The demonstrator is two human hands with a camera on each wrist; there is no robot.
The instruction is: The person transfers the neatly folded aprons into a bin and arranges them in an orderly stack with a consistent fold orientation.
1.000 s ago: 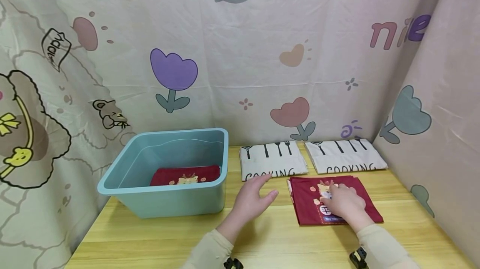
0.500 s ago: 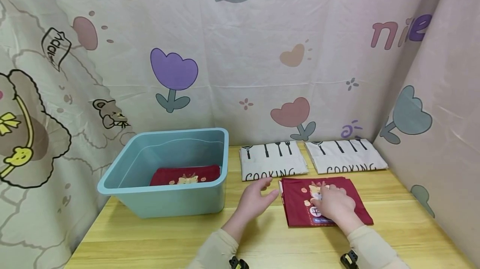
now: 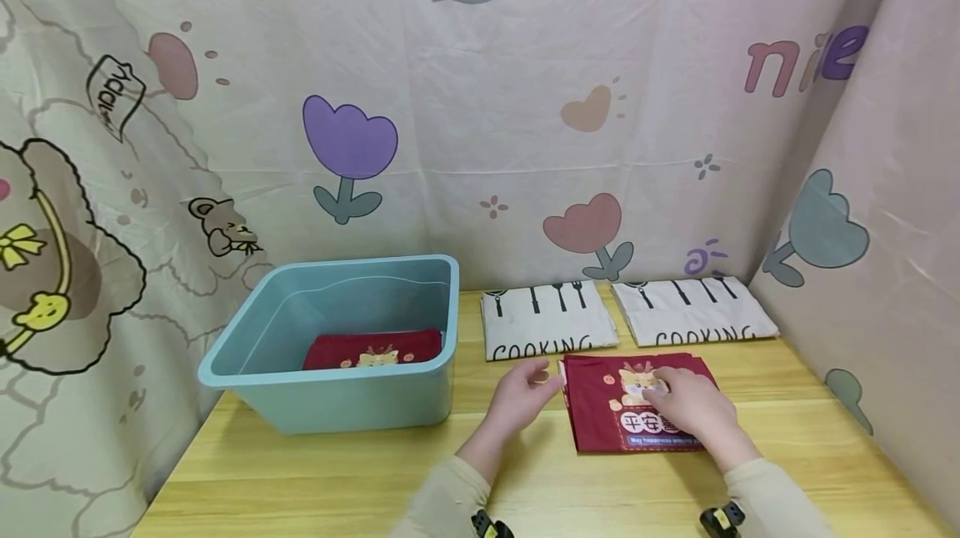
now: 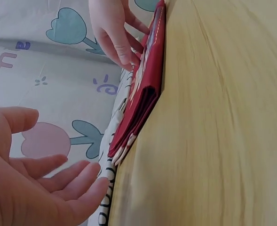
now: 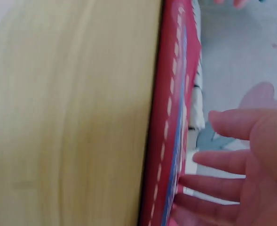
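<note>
Head view: the folded red cloth (image 3: 637, 403) lies flat on the desk (image 3: 315, 480), near its back edge, just in front of two white COOKING cloths (image 3: 547, 321).
Long axis: runs left to right along the desk's back edge.
My right hand (image 3: 693, 404): rests on the cloth's right half, fingers (image 5: 223, 181) spread flat, gripping nothing.
My left hand (image 3: 521, 392): open, fingertips at the cloth's left edge; I cannot tell whether they touch.
Nearer hand: the right.
Blue bin (image 3: 337, 346): toward the desk's left edge, beyond my left hand.

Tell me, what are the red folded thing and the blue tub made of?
The red folded cloth looks like thin matte fabric: layered soft edges, printed picture. The light blue tub looks like smooth moulded plastic, slightly glossy with a rounded rim.
</note>
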